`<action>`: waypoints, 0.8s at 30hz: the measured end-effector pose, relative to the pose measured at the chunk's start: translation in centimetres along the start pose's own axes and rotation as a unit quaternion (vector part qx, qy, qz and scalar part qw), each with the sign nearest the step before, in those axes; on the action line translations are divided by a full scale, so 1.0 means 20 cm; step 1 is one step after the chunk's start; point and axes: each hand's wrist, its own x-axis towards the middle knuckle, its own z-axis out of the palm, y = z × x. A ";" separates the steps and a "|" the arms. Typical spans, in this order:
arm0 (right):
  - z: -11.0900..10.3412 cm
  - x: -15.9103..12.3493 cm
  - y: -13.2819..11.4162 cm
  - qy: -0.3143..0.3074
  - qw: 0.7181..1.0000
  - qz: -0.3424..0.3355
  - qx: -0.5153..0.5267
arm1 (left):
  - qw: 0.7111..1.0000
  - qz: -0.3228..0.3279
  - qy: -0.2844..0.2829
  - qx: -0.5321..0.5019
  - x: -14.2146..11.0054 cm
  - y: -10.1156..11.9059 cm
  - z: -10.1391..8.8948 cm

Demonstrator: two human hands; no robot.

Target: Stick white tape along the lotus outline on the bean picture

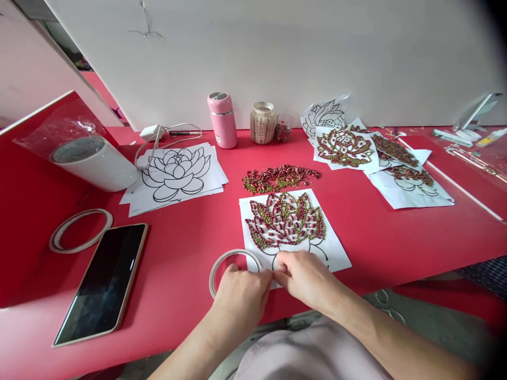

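Both our hands' fingers (283, 268) pinched together, on what we couldn't tell; bumping the flower paper (336, 257) could've knocked beans (292, 222) loose.

Left hand (243, 290), right hand (301, 275) together at near edge of bean-covered flower sheet (336, 253); tape roll (214, 272) beside left hand; loose beans (277, 178) beyond sheet.

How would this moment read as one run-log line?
left hand: over tape ring | right hand: over flower sheet | fingertips: close together | bean pile: beyond sheet
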 end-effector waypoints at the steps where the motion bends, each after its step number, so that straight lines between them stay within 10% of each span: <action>1: 0.00 0.00 0.00 0.000 1.000 0.000 0.002 | 1.000 0.002 0.002 0.001 0.00 0.00 0.00; 24: 0.01 0.00 0.02 -0.002 0.999 -0.016 0.030 | 0.998 -0.008 0.053 0.034 -0.03 0.01 0.06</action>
